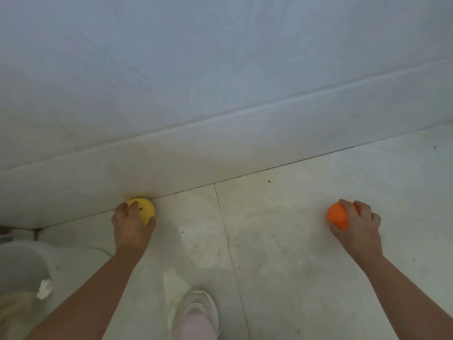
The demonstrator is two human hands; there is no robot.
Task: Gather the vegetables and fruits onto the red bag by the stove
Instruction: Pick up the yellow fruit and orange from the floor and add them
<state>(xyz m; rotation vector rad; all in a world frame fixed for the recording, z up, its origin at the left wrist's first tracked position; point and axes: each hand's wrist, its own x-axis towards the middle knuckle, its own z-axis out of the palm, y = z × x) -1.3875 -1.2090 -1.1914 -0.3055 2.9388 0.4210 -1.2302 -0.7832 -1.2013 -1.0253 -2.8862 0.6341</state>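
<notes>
A yellow round fruit [144, 209] lies on the pale tiled floor right against the skirting of the wall. My left hand [131, 227] reaches down over it, fingers and thumb curled round its near side. Further right, my right hand [356, 223] grips an orange fruit [337, 215] just above the floor, fingers wrapped over its top and thumb under it. The red bag and the stove are out of view.
A white wall [220, 69] with a tiled skirting [73, 187] runs across the frame. A grey bin [22, 266] with a scrap of white paper [44, 289] stands at the lower left. My white shoe [196, 312] is on the floor tiles [282, 253] at the bottom centre.
</notes>
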